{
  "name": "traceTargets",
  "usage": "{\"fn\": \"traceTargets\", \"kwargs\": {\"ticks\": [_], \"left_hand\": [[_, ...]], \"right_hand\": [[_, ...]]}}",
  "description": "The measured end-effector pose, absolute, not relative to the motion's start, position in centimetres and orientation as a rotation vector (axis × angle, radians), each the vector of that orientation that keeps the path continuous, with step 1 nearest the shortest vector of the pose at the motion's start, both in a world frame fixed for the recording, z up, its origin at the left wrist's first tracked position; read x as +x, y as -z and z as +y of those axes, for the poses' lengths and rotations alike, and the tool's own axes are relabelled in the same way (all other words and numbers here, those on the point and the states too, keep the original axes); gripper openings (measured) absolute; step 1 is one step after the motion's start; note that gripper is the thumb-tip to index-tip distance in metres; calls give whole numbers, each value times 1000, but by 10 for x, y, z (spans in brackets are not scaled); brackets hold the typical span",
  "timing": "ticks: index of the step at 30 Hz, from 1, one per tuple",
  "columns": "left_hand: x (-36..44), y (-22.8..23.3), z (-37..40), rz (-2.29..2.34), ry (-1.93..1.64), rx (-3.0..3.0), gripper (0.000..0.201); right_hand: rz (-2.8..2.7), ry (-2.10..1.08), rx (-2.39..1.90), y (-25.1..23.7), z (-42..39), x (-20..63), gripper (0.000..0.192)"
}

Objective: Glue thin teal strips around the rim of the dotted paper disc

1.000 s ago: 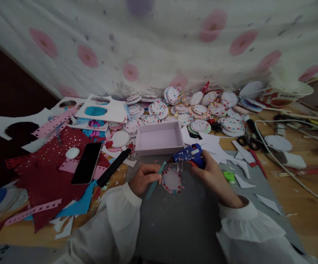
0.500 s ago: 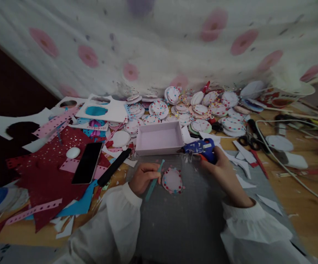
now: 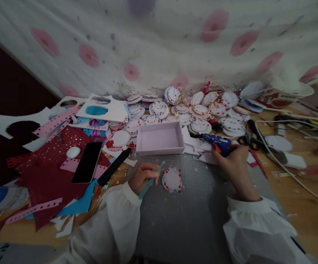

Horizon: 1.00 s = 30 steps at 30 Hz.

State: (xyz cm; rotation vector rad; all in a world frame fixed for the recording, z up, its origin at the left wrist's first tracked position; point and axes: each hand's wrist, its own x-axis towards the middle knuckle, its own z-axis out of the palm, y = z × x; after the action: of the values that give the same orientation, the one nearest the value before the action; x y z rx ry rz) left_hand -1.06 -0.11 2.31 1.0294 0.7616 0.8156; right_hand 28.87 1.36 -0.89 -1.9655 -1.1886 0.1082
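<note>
While left hand (image 3: 142, 178) grips teal stick (image 3: 149, 181), right hand (image 3: 232, 161) clasps glue gun (image 3: 216, 141) over cluttered grey mat (image 3: 181, 220).

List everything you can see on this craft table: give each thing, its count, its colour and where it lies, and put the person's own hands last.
Glue gun: one, blue, right of centre, held.
Decorated disc: one, white with coloured dots, on the grey mat.
Teal strip: one, in the left hand.
Shallow box: one, pale pink, behind the mat.
Finished discs: many, piled by the curtain.
Phone: one, black, on red sheet.
Black handle: one, left of mat.
Scissors: one pair, black, right.
White cable: one, far right.
Left hand: gripping the strip.
Right hand: gripping the glue gun.
</note>
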Motion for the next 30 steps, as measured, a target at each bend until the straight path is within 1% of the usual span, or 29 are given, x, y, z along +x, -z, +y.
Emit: {"fn": "traceTargets", "kwargs": {"ticks": [2, 4, 6, 8, 12, 14, 16, 19, 21, 24, 26, 30], "left_hand": [[-10, -23, -1, 784, -814, 1030, 29], [-9, -22, -2, 825, -812, 1037, 29], [-9, -19, -2, 879, -817, 1050, 28], [-8, -17, -2, 942, -839, 1031, 27], [-3, -13, -5, 1016, -891, 927, 23], [0, -13, -9, 1055, -924, 939, 23], [2, -14, -12, 1084, -931, 1006, 25], [4, -20, -16, 1084, -871, 1135, 28], [5, -25, -17, 1080, -854, 1199, 30], [6, -27, -16, 1080, -870, 1278, 32], [5, -26, -16, 1095, -873, 1335, 35], [2, -22, -15, 1156, -943, 1532, 38]], "right_hand": [[-1293, 113, -1899, 0, 10, 280, 39], [-1388, 256, -1679, -13, 2, 263, 31], [-1494, 249, -1410, -25, -10, 243, 26], [-1728, 206, -1187, -32, -22, 224, 28], [-2209, 177, -775, -33, -36, 195, 19], [-2298, 207, -657, -32, -38, 186, 23], [-2291, 203, -651, -31, -38, 179, 24], [-2223, 117, -666, -30, -37, 175, 20], [-2219, 77, -634, -31, -37, 175, 22], [-2211, 146, -595, -32, -37, 179, 25], [-2114, 177, -644, -29, -37, 183, 24], [-1825, 84, -855, -18, -32, 194, 22]]}}
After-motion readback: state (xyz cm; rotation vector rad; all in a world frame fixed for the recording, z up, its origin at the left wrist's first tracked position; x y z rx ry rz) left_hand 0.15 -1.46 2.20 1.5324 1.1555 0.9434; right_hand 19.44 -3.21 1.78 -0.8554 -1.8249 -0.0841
